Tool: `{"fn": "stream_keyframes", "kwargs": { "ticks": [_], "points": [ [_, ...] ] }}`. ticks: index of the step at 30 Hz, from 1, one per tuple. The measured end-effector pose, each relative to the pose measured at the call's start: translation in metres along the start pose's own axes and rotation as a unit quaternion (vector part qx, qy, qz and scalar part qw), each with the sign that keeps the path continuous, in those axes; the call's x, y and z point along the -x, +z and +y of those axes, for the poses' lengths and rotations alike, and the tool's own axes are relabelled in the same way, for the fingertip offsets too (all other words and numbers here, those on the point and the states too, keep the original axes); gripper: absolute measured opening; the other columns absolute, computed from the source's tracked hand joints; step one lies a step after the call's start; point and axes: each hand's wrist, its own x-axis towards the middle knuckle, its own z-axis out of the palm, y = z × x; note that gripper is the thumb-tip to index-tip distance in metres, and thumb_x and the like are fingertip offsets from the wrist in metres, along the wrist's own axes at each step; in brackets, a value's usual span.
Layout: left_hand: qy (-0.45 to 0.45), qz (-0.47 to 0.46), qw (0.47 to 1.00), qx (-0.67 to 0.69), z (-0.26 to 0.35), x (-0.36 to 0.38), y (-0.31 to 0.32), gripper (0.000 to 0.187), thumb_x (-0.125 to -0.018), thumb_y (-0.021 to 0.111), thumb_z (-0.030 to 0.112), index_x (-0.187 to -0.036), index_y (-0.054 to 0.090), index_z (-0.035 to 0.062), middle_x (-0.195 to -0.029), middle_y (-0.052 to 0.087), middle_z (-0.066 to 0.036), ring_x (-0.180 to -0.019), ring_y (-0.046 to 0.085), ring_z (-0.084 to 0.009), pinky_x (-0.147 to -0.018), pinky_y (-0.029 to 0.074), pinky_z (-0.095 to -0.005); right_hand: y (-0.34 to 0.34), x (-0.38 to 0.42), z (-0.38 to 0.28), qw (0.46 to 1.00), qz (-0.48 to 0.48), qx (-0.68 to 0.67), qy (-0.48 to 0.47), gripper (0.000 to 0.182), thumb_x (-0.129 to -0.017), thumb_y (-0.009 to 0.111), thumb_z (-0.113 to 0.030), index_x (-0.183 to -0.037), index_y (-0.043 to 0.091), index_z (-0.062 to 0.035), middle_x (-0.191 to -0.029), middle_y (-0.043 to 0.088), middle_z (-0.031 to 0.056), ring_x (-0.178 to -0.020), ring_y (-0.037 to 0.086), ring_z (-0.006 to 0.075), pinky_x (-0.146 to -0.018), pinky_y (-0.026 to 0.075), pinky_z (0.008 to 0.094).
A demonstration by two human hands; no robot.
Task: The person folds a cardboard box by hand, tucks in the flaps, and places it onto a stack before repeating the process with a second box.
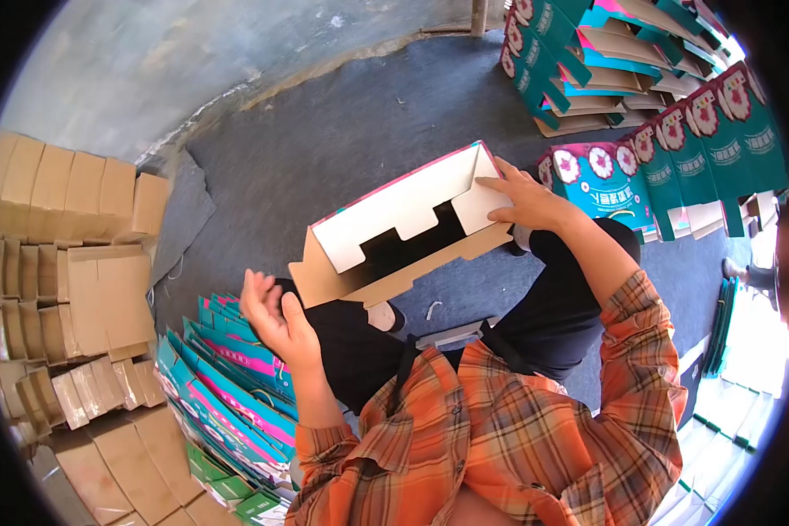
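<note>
A partly folded cardboard box (386, 219) is held over my lap. White panels, a brown kraft flap and a thin dark red edge show, and its bottom is open through a notched gap. My right hand (528, 202) grips its right end, with fingers across the white end panel. By the brown flap at the left end, my left hand (279, 324) is raised with fingers apart, holding nothing. Flat teal and pink printed cartons (228, 386) stand in a row beside my left leg, just below that hand.
Brown cardboard boxes (105, 298) are stacked at the left. On the right stand teal printed boxes with flower pictures (600, 175) and a tall pile of folded cartons (605, 70). A concrete wall (193, 61) rises behind the dark floor (289, 131).
</note>
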Motion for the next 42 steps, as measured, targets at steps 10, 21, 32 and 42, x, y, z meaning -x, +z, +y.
{"fn": "stream_keyframes", "kwargs": {
  "ticks": [10,21,32,42],
  "points": [
    [-0.131,-0.236,0.955,-0.124,-0.019,0.019,0.057,0.07,-0.083,0.065,0.017,-0.144,0.035,0.0027,-0.127,0.053,-0.022,-0.111,0.053,-0.0375,-0.097,0.039,-0.0452,0.013,-0.019,0.022,0.997,0.034,-0.04,-0.058,0.047,-0.089,0.06,-0.021,-0.136,0.053,-0.0192,-0.142,0.042,0.0201,-0.126,0.045,0.0396,-0.107,0.038,0.0437],
    [0.075,-0.219,0.922,-0.309,-0.029,0.027,0.086,0.046,-0.08,0.071,0.028,-0.121,0.064,0.0069,-0.136,0.052,-0.007,-0.128,0.04,-0.0354,-0.104,0.03,-0.0514,0.025,-0.008,-0.006,0.978,0.143,0.088,-0.122,0.049,-0.077,0.074,-0.032,-0.125,0.063,-0.027,-0.155,0.021,0.0138,-0.128,0.042,0.0403,-0.101,0.044,0.0458],
    [0.047,-0.296,0.899,-0.319,-0.024,0.027,0.089,0.051,-0.079,0.069,0.046,-0.111,0.069,0.0068,-0.124,0.062,-0.007,-0.131,0.039,-0.0307,-0.106,0.022,-0.0599,0.025,-0.005,-0.013,0.985,0.054,0.147,-0.073,0.039,-0.079,0.07,-0.045,-0.112,0.071,-0.0252,-0.155,0.025,0.0079,-0.124,0.043,0.0387,-0.101,0.044,0.0486],
    [0.053,-0.287,0.897,-0.332,-0.019,0.029,0.088,0.047,-0.079,0.069,0.043,-0.11,0.069,0.0068,-0.124,0.059,-0.009,-0.127,0.043,-0.0311,-0.104,0.027,-0.0567,0.028,-0.003,-0.01,0.987,0.081,0.113,-0.079,0.034,-0.079,0.072,-0.032,-0.111,0.07,-0.0207,-0.153,0.027,0.0067,-0.123,0.043,0.0377,-0.103,0.042,0.047]
  ]
}}
